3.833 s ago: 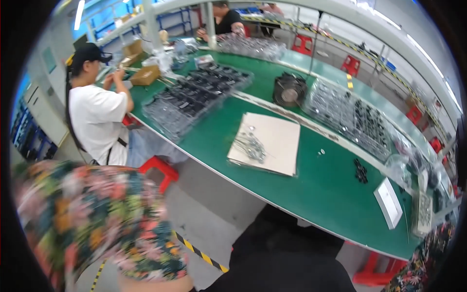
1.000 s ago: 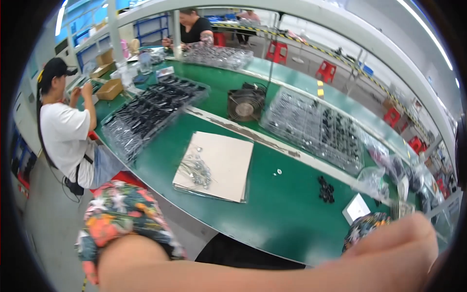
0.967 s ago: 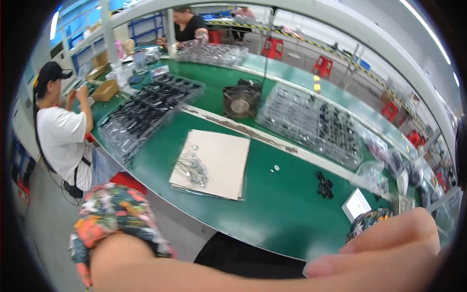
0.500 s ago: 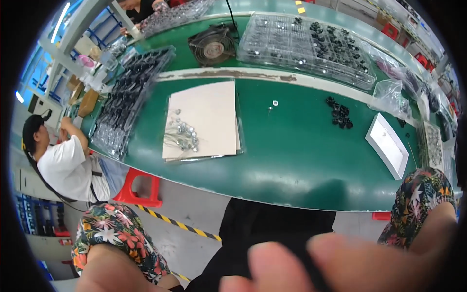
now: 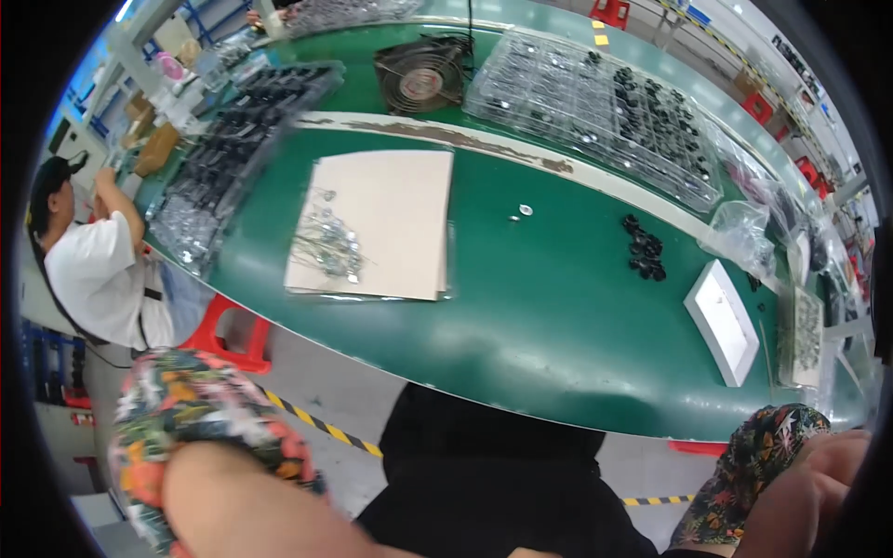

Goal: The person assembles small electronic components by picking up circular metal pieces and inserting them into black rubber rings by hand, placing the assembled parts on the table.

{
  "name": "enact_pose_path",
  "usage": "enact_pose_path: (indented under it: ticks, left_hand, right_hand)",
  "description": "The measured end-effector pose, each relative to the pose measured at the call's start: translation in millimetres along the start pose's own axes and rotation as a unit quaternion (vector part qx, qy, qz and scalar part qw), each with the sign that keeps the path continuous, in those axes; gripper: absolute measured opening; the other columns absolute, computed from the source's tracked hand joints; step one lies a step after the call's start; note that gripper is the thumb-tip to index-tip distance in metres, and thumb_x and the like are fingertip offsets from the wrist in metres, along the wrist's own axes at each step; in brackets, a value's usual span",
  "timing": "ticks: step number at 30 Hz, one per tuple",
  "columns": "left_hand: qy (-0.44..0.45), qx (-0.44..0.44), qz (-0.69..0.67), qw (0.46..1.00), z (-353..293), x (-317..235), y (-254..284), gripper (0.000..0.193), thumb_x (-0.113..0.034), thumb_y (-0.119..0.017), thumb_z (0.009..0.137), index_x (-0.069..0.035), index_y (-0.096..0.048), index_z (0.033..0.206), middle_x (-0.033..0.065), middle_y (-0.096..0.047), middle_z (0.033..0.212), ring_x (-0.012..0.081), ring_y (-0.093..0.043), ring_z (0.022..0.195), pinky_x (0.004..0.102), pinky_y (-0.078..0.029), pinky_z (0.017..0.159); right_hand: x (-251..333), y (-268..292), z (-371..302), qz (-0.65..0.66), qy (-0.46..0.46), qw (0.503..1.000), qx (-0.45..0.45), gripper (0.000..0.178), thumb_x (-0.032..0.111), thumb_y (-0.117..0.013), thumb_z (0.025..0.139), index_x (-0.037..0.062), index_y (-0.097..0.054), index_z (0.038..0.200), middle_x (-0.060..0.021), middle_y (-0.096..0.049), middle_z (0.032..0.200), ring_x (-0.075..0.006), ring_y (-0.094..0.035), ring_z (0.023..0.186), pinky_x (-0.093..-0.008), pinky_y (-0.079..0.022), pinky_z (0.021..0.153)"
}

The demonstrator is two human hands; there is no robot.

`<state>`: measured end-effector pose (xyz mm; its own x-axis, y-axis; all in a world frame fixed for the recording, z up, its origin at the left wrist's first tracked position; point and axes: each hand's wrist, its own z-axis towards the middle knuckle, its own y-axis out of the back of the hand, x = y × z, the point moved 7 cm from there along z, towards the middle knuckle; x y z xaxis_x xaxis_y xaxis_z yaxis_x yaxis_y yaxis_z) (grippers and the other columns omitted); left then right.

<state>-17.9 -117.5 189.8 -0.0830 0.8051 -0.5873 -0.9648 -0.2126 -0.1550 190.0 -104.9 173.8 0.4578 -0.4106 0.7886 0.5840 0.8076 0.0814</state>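
Observation:
My left forearm [image 5: 251, 502] reaches in from the lower left, below a floral sleeve. Only a sliver of my left hand [image 5: 535, 553] shows at the bottom edge, so its fingers are hidden. At the lower right, my right hand [image 5: 833, 460] is raised beside the other floral sleeve, partly cut off and blurred; whether it holds anything does not show. Both hands are off the green table [image 5: 502, 344]. On it lie beige sheets [image 5: 391, 214] with a pile of small silver parts with thin wires [image 5: 330, 246], two loose silver pieces [image 5: 526, 210] and a cluster of black ring-like parts [image 5: 644, 247].
A white shallow box [image 5: 721, 321] sits at the right. Behind a raised strip stand a black fan [image 5: 420, 79] and clear compartment trays [image 5: 539, 88]. Stacked black-filled trays [image 5: 233, 167] are at the left, near a seated person [image 5: 88, 260] and a red stool [image 5: 233, 335].
The blurred fingers in the lower foreground have left the middle. My right hand now shows higher at the right edge. The view has shifted slightly, tilting the table.

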Motion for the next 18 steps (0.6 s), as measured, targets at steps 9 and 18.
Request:
enact_pose_path:
  ticks: [9,18]
  left_hand:
    - [-0.029,0.112,0.064,0.991,10,8,-52,0.019,-0.015,-0.063,0.08,-0.007,-0.051,0.092,0.0088,-0.056,0.088,0.0202,-0.055,0.069,0.0265,-0.047,0.059]
    - [0.015,0.14,-0.057,0.988,-17,2,-17,0.019,-0.015,-0.063,0.081,-0.007,-0.052,0.094,0.0087,-0.056,0.089,0.0199,-0.055,0.07,0.0269,-0.047,0.06]
  right_hand:
    - [11,52,-110,-0.005,0.089,0.996,-0.026,0.022,0.025,-0.058,0.085,0.0085,-0.059,0.099,-0.0077,-0.063,0.093,-0.0237,-0.062,0.08,-0.0294,-0.05,0.065]
    - [-2,42,-11,-0.132,-0.004,0.989,-0.064,0.021,0.024,-0.058,0.083,0.0084,-0.059,0.098,-0.0077,-0.062,0.094,-0.0235,-0.062,0.081,-0.0296,-0.05,0.065]
